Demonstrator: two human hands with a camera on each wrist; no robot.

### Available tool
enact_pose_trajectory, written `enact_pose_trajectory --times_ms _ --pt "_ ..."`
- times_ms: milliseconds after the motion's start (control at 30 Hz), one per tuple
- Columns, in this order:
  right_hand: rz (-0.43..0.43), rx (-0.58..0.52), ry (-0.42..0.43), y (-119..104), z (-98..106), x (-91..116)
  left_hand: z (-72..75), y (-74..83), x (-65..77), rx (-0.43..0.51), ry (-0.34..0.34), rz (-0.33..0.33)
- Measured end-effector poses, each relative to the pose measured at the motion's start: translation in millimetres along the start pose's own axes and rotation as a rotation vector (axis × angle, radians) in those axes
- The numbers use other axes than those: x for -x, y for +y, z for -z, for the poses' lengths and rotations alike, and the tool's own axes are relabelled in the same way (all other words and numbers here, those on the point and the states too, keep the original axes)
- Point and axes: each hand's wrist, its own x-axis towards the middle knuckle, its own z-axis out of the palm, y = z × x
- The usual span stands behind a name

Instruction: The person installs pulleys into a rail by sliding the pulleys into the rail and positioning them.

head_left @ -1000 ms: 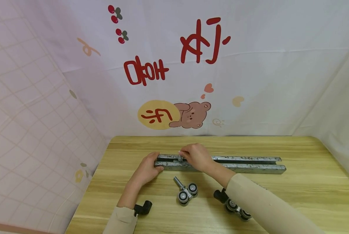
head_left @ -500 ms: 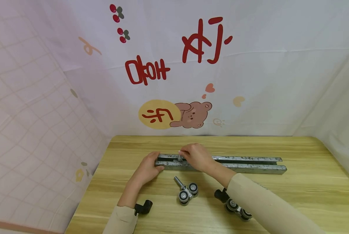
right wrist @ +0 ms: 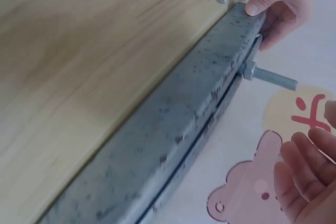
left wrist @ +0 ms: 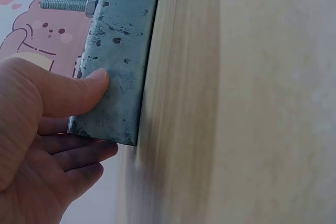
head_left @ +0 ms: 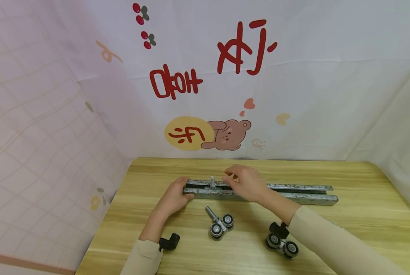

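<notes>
A grey, speckled metal channel rail (head_left: 308, 198) lies across the table, its slot facing up. At its left end my left hand (head_left: 173, 195) grips it, with the thumb (left wrist: 86, 90) on the front face and the fingers round the back and end. A threaded bolt (head_left: 212, 181) with a nut (left wrist: 92, 6) at its base stands upright out of the slot. Just right of the bolt, my right hand (head_left: 247, 184) hovers over the rail, fingers loosely bent and holding nothing. In the right wrist view, a gap separates those fingers (right wrist: 310, 163) from the bolt.
In front of the rail lies a roller trolley (head_left: 222, 226) with several bearing wheels and a threaded stem. Another wheeled trolley (head_left: 282, 246) lies further right, beside the right forearm. A printed white cloth (head_left: 311, 95) hangs behind the wooden table (head_left: 242, 252).
My right hand has let go of the bolt and moved right, uncovering it. The left hand keeps its grip on the rail's end. The view has shifted slightly.
</notes>
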Motion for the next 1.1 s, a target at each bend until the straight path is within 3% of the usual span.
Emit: enact_pose_trajectory --times_ms 200,400,700,1100 --pt "0.059 0.045 0.051 7.5 15.4 17.5 0.0 1.3 1.1 0.003 -0.003 0.003" --pt "0.079 0.095 0.048 14.9 27.9 36.8 -0.2 1.3 2.3 0.006 -0.001 0.004" --pt "0.250 0.221 0.055 35.7 37.9 74.5 -1.2 2.3 2.8 -0.004 -0.003 0.013" --pt "0.341 0.287 0.041 64.2 50.2 120.3 -2.4 2.4 3.3 -0.006 0.001 0.007"
